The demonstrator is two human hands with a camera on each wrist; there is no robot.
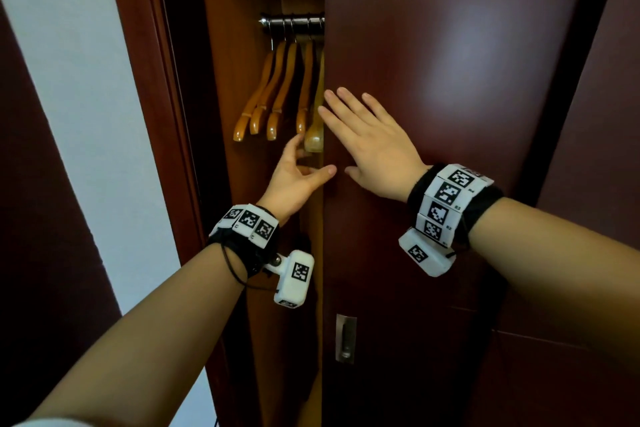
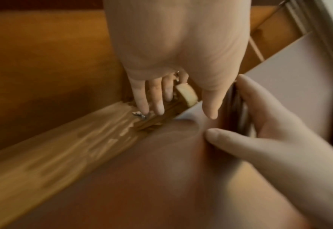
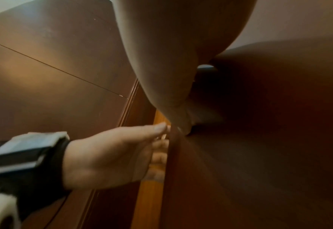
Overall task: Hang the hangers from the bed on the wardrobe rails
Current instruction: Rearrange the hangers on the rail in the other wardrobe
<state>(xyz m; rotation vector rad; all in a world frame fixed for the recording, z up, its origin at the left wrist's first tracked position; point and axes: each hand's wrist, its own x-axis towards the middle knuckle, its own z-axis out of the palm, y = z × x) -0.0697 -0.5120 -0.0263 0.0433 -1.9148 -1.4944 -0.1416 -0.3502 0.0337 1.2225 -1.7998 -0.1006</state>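
Dark-red wardrobe door [image 1: 450, 114] half across; five wooden hangers [image 1: 277, 94] on rail [image 1: 294, 24], looks abt done. My left hand [image 1: 294, 177] & right hand [image 1: 367, 139]: grip released, fingers flat on door, nothing held

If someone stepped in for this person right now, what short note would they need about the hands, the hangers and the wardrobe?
Left hand: open, holding nothing, reaching into the gap at the dark red-brown wardrobe door edge, just below the hangers.
Right hand: open, palm flat against the door face.
Orange-brown wooden hangers: five visible, hooked on the shiny metal rail; the rightmost is partly behind the door.
Done: those hangers are hung.
Left: the bed is out of view, so I cannot tell if more remain. The door is only partly open.
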